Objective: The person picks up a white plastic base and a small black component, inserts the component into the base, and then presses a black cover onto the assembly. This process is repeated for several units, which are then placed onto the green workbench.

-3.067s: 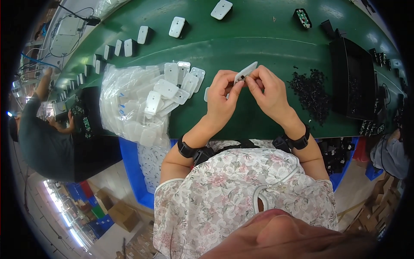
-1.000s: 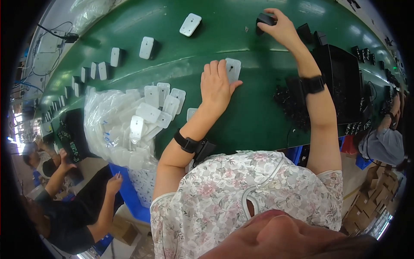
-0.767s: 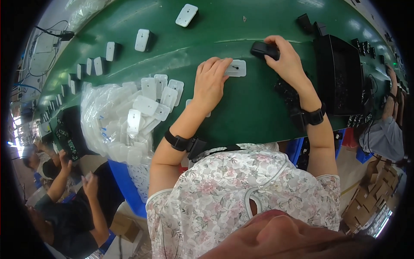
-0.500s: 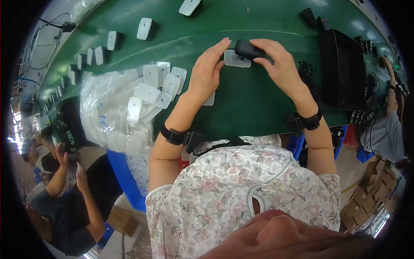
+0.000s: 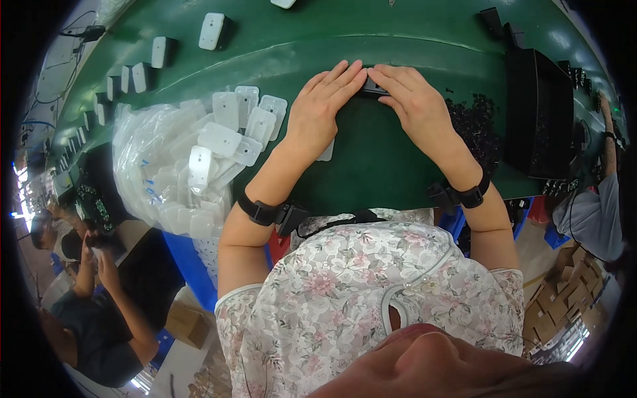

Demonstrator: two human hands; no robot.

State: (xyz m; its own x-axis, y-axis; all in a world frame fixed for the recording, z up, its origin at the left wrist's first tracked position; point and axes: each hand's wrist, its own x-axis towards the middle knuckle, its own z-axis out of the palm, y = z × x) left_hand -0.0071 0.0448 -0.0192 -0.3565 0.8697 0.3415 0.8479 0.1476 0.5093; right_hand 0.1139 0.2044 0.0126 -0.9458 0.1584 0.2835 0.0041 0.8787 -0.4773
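I see both hands pressing flat on a small black part on a green bench.

Largest first: a clear bag of white plastic plates lies left, a black tray right. My left hand and right hand, fingers extended and together, fingertips meeting, cover the black part, mostly hidden beneath them.

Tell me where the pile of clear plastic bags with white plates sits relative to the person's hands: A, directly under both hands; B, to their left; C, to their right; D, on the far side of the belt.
B: the pile of bags and white plates lies left of the left hand, while the right hand is farther away.
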